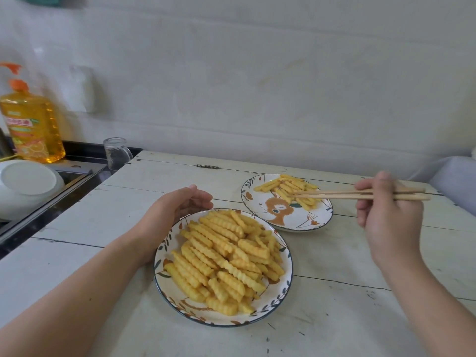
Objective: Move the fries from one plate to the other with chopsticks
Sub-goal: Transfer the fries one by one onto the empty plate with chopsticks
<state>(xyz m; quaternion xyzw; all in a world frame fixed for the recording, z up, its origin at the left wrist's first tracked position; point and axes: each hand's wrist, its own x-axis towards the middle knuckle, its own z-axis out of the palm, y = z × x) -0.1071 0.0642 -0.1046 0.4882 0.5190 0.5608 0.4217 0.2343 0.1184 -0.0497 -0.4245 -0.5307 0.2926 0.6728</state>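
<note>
Head view: your right hand point(389, 215) grips the pair of chopsticks point(360, 195) with curled fingers and thumb, well back from the tips; the tips lie close together over the small fry pile point(288, 188) on the far plate point(313, 224); whether they pinch a fry or only touch the pile cannot be told. Your left hand point(171, 211) rests on the table point(347, 318) beside the rim of the near plate point(288, 279), fingers loosely curved toward that rim and holding nothing.

Count: two plates; two chopsticks; two fry piles, the large fry pile point(224, 258) on the near plate, the small one on the far plate, too many pieces overlapping to count.

Appearance: the fries are crinkle-cut, golden yellow and straight; both plates are white with a dark rim and leaf motifs; the far plate shows a brown animal figure on its bare part.
</note>
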